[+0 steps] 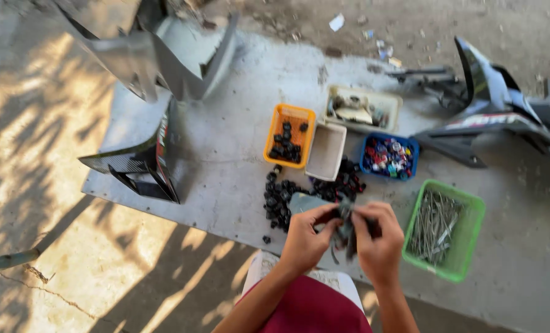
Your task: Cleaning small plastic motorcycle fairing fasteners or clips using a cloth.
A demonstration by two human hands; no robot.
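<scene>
My left hand (306, 237) and my right hand (378, 237) are raised together over the grey floor sheet (231, 148), both pinching a small dark grey part (344, 223) between the fingers. Just beyond the hands lies a loose heap of small black clips (281, 197), spread on the sheet. A flat grey-blue piece (306, 201) sits under the left fingertips. My red-clothed knee (312, 308) shows at the bottom.
An orange tray (290, 135) holds black clips beside an empty white tray (326, 151). A blue tray (389, 157) has coloured bits, a cream tray (362, 108) odd parts, a green tray (446, 228) metal pins. Motorbike body panels lie left (145, 160) and right (503, 117).
</scene>
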